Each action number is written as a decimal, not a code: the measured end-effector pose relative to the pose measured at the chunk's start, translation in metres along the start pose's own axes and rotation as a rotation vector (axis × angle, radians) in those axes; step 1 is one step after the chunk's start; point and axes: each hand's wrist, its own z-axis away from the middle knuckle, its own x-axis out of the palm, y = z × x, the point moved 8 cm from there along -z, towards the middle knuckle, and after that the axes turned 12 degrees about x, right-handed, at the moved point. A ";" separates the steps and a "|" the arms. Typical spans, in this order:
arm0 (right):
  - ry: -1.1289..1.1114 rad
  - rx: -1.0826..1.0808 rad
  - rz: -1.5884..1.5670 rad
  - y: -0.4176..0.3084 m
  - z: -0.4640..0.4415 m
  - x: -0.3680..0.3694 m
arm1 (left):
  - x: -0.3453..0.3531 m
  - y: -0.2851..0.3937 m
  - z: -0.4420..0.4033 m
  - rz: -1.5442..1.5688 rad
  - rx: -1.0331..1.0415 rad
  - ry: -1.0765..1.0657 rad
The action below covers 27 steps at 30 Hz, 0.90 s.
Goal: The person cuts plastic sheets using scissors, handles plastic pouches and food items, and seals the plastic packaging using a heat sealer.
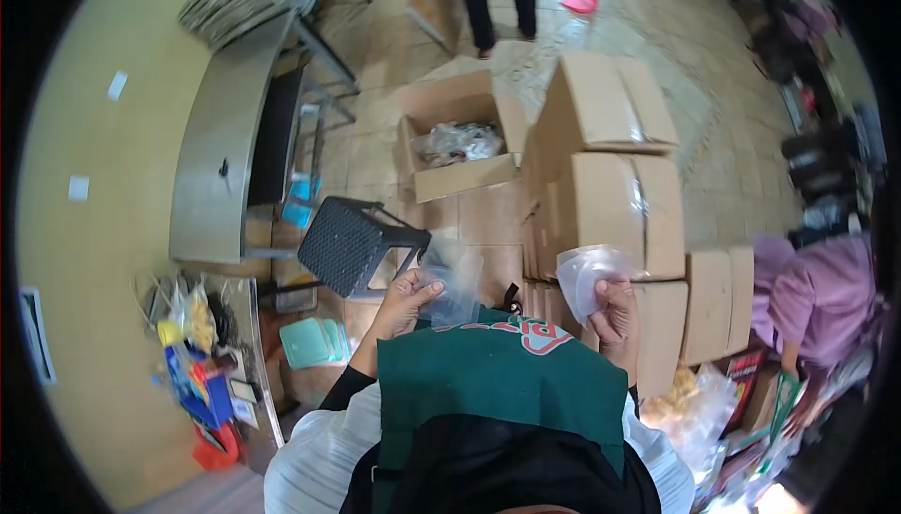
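Note:
My left hand [406, 301] pinches a thin clear plastic sheet [454, 279], perhaps a bag, between thumb and fingers in front of the green apron [497, 373]. Another clear plastic piece [584, 276], rounded and folded over, is gripped by my right hand [616, 312]. The two pieces are apart, one on each side of my body. Behind the right one rises a stack of closed cardboard boxes [610, 204]. Beyond the left one stands a dark plastic stool [340, 246].
An open cardboard box [466, 179] with crumpled clear plastic sits on the tiled floor ahead. Along the left wall is a desk [208, 157]. At the right, a person in pink [826, 289] bends over bags and boxes. Another person's dark-trousered legs [497, 7] stand farther ahead.

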 end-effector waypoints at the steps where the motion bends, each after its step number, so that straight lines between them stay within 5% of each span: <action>1: -0.040 0.087 0.010 0.010 -0.014 0.018 | -0.015 0.008 0.000 0.013 0.038 0.031; 7: -0.236 0.217 0.036 0.062 -0.113 0.114 | -0.127 0.059 -0.013 0.155 0.220 0.176; 10: -0.177 -0.023 0.038 0.061 -0.158 0.150 | -0.178 0.092 -0.033 0.233 0.277 0.271; 14: -0.252 -0.073 -0.039 0.046 -0.195 0.202 | -0.254 0.107 -0.062 0.261 0.281 0.368; 27: -0.082 -0.347 -0.120 -0.073 -0.286 0.186 | -0.243 0.150 -0.220 0.415 0.153 0.377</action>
